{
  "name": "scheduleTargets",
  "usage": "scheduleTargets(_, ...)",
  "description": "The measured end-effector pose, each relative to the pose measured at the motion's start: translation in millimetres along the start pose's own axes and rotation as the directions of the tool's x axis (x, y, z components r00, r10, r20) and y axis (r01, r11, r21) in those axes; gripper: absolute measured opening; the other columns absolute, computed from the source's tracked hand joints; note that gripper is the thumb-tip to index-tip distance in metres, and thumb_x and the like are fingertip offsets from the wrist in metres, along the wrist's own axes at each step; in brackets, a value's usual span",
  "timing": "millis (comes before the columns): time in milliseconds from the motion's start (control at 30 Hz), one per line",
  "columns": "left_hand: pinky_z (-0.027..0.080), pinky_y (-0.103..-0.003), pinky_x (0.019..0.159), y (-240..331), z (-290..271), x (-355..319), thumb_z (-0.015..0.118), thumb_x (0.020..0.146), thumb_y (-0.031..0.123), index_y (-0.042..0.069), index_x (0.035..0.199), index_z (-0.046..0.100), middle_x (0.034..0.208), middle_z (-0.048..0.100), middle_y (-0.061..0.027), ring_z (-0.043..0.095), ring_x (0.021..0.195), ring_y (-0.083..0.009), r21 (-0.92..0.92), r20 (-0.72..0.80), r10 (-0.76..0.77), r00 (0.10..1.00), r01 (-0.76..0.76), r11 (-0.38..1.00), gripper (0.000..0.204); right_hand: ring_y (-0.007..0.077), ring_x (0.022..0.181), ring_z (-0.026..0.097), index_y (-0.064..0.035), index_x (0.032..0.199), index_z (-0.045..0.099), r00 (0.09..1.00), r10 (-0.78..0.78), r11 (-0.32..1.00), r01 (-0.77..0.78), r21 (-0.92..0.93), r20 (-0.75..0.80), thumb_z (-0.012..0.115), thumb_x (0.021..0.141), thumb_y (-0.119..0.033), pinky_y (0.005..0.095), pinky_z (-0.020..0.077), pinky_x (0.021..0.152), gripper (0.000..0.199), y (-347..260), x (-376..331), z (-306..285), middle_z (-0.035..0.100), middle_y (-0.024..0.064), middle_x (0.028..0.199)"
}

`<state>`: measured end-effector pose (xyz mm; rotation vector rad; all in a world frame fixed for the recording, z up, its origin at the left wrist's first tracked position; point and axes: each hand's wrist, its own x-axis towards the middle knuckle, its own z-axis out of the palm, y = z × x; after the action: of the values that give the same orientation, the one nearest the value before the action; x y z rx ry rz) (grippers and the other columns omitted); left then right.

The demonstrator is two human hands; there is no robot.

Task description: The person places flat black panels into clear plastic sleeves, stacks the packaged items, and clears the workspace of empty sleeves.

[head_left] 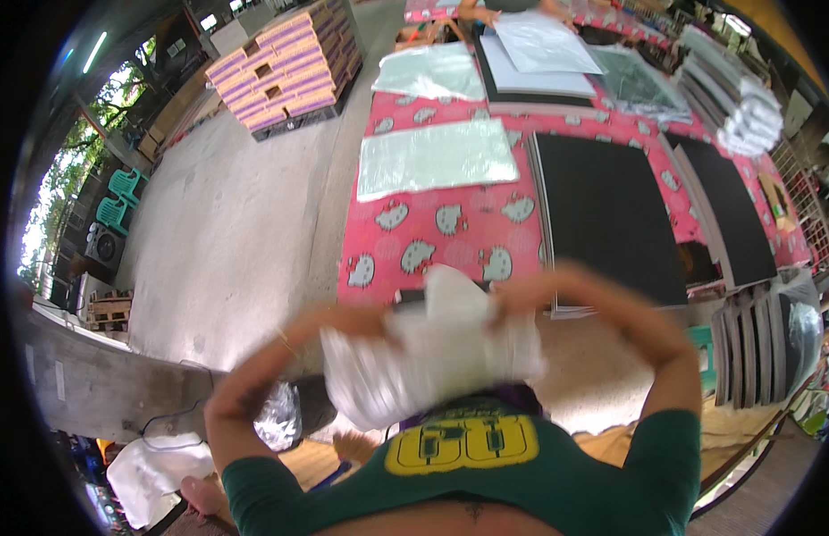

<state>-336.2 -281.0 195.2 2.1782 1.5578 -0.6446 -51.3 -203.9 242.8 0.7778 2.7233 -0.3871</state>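
Close to my body I hold a bundle of whitish clear plastic (432, 362), which looks like bags or sheets and is smeared by motion. My left hand (378, 323) grips its upper left part, and my right hand (511, 302) grips its upper right part. The fingers are partly hidden and blurred. Just beyond lies a table with a pink cartoon-cat cover (356, 237). On it, a flat clear plastic packet (437, 161) lies toward the left. A stack of black boards (611, 210) lies to its right, near my right forearm.
More black boards (727, 205) lie at the table's right. Grey padded pieces (749, 348) stand at the right. Across the table, another person's hands (486, 16) are by white plastic sheets (539, 45). A tall pallet stack (289, 67) stands far left.
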Motion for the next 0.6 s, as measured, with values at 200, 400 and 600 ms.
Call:
scheduleTargets(200, 0.049, -0.038, 0.078, 61.4, -81.1, -69.4, 0.061, 0.073, 0.012, 0.002, 0.102, 0.066, 0.096, 0.067, -0.0186, 0.063, 0.086, -0.0326, 0.123, -0.992, 0.100, 0.074, 0.497, 0.859, 0.031, 0.0297, 0.092, 0.059, -0.0052, 0.120, 0.059, 0.228, -0.115, 0.907, -0.373, -0.196, -0.967, 0.049, 0.091, -0.025, 0.0395, 0.0467, 0.079, 0.037, -34.9, -49.0, -33.7, 0.064, 0.0163, 0.107)
scheduleTargets(400, 0.046, -0.041, 0.079, 23.6, 40.5, 0.5, 0.064, 0.080, 0.032, -0.002, 0.103, 0.063, 0.099, 0.067, -0.0184, 0.062, 0.085, -0.0280, -0.144, 0.273, 0.153, 0.950, -0.117, 0.983, 0.041, 0.0254, 0.076, 0.062, -0.0002, 0.106, 0.064, 0.982, -0.158, 0.945, 0.121, 0.304, 0.099, 0.053, 0.090, -0.040, 0.0417, 0.0478, 0.070, 0.044, 24.4, 21.1, 114.1, 0.067, 0.0181, 0.089)
scheduleTargets(600, 0.046, -0.041, 0.073, -38.7, -128.9, 2.7, 0.065, 0.083, 0.047, -0.005, 0.094, 0.060, 0.085, 0.060, -0.0197, 0.057, 0.077, -0.0325, 0.016, -0.654, -0.128, 0.745, 0.183, 0.983, 0.054, 0.0345, 0.093, 0.059, -0.0026, 0.102, 0.060, 0.892, -0.160, 0.986, 0.122, -0.116, -0.424, 0.045, 0.093, -0.025, 0.0461, 0.0448, 0.083, 0.028, 85.0, 40.4, -58.7, 0.061, 0.0203, 0.097)
